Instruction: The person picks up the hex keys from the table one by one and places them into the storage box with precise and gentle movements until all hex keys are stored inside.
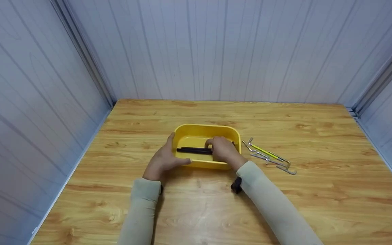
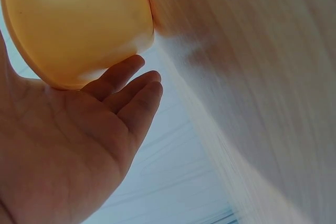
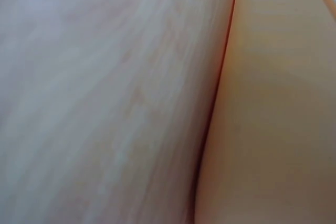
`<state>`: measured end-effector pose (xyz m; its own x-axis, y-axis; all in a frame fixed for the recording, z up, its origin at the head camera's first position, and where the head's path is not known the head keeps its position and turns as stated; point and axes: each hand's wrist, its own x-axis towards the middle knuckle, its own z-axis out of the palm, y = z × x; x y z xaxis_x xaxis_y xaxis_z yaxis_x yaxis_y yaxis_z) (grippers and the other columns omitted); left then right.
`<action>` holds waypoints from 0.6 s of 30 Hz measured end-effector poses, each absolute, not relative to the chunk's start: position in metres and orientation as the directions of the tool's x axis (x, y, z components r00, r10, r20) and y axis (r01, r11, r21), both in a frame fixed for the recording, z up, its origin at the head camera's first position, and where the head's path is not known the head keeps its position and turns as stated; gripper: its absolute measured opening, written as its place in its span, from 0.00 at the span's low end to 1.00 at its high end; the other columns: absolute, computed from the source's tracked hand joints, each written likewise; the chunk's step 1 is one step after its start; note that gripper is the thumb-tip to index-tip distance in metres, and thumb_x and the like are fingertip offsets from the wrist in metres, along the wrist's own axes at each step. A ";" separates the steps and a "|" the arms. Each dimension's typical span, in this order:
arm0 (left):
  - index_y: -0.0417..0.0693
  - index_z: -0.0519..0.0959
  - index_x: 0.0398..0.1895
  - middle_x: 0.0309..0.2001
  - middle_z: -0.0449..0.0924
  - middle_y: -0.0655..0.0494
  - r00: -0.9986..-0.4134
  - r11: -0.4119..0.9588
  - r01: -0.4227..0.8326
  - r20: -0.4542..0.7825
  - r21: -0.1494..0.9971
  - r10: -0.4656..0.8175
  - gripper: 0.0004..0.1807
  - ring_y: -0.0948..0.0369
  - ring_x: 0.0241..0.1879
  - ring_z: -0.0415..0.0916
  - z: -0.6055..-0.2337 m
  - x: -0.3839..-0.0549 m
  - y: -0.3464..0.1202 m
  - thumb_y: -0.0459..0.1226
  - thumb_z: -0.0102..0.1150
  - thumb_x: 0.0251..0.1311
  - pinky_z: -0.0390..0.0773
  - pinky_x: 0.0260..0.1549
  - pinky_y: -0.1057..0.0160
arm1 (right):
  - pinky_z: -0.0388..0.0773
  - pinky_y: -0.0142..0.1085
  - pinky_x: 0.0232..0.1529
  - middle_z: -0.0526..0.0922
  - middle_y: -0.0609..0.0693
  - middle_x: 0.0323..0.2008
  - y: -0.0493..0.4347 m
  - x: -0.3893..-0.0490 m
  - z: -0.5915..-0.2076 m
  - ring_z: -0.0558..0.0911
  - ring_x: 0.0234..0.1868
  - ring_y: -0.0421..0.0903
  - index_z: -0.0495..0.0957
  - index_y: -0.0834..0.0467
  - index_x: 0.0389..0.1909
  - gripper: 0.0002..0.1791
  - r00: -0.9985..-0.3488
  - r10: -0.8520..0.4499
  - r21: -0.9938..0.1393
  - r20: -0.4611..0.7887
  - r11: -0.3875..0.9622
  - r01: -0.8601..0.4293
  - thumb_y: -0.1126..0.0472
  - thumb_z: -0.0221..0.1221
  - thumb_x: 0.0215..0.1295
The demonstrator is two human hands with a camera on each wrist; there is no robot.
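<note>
A yellow plastic tray (image 1: 208, 129) stands on the wooden table. My left hand (image 1: 164, 159) holds its left end, thumb along the near rim; the left wrist view shows several fingers (image 2: 139, 108) loosely stretched against the tray's end wall (image 2: 79, 24). Inside the tray lie long, thin black rods (image 1: 194, 150), side by side. Reaching in over the near right corner, my right hand (image 1: 224, 149) has curled fingers at the rods' right part and grips there; its fingertips are partly hidden. The right wrist view shows only the tray's outer wall (image 3: 273, 103) beside the table.
Just right of the tray lie several silver L-shaped hex keys (image 1: 286, 170) and a yellow-coloured rod (image 1: 267, 152) among them. White panel walls (image 1: 209, 51) enclose the table (image 1: 199, 204) at the back and sides. A small black object (image 1: 237, 185) sits at the right cuff.
</note>
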<state>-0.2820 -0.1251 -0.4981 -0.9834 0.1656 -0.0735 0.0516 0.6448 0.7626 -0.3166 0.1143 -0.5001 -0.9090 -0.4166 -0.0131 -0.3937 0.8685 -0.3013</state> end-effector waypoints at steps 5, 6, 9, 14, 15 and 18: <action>0.59 0.41 0.77 0.68 0.66 0.47 -0.984 0.649 0.043 -0.081 0.759 0.160 0.72 0.52 0.61 0.68 -0.497 -0.281 -0.125 0.60 0.77 0.29 0.63 0.65 0.48 | 0.77 0.48 0.47 0.83 0.53 0.43 0.114 -0.317 -0.501 0.80 0.47 0.54 0.83 0.50 0.46 0.21 -0.903 -0.430 -0.298 -0.007 0.863 -0.408 0.73 0.55 0.57; 0.59 0.41 0.77 0.68 0.66 0.47 -0.984 0.651 0.042 -0.081 0.758 0.158 0.72 0.52 0.61 0.68 -0.497 -0.281 -0.125 0.61 0.77 0.29 0.63 0.65 0.48 | 0.77 0.48 0.47 0.83 0.54 0.43 0.114 -0.317 -0.501 0.80 0.47 0.54 0.83 0.50 0.46 0.21 -0.901 -0.433 -0.297 -0.005 0.862 -0.412 0.73 0.54 0.57; 0.60 0.41 0.77 0.68 0.66 0.47 -0.985 0.651 0.042 -0.080 0.758 0.156 0.72 0.52 0.61 0.68 -0.498 -0.281 -0.125 0.61 0.77 0.28 0.63 0.65 0.48 | 0.77 0.48 0.46 0.83 0.54 0.42 0.115 -0.316 -0.502 0.79 0.46 0.55 0.83 0.50 0.46 0.21 -0.900 -0.436 -0.296 -0.001 0.860 -0.416 0.73 0.53 0.56; 0.59 0.41 0.77 0.68 0.65 0.48 -0.984 0.657 0.043 -0.080 0.753 0.156 0.72 0.52 0.61 0.68 -0.497 -0.281 -0.125 0.61 0.77 0.29 0.63 0.65 0.47 | 0.78 0.47 0.45 0.83 0.54 0.41 0.115 -0.316 -0.501 0.80 0.45 0.54 0.83 0.50 0.45 0.21 -0.903 -0.429 -0.314 0.006 0.857 -0.409 0.73 0.52 0.57; 0.59 0.41 0.77 0.69 0.65 0.47 -0.984 0.664 0.042 -0.083 0.747 0.155 0.72 0.52 0.62 0.68 -0.496 -0.281 -0.125 0.61 0.77 0.30 0.63 0.65 0.48 | 0.78 0.46 0.43 0.83 0.54 0.41 0.115 -0.316 -0.501 0.80 0.44 0.53 0.83 0.50 0.45 0.21 -0.903 -0.429 -0.318 0.005 0.856 -0.409 0.73 0.52 0.57; 0.58 0.40 0.77 0.70 0.63 0.47 -0.984 0.681 0.037 -0.091 0.731 0.152 0.72 0.51 0.62 0.67 -0.496 -0.280 -0.124 0.62 0.76 0.30 0.64 0.64 0.49 | 0.76 0.42 0.37 0.83 0.54 0.40 0.114 -0.316 -0.500 0.79 0.40 0.51 0.83 0.50 0.45 0.20 -0.900 -0.437 -0.327 0.001 0.850 -0.413 0.73 0.52 0.58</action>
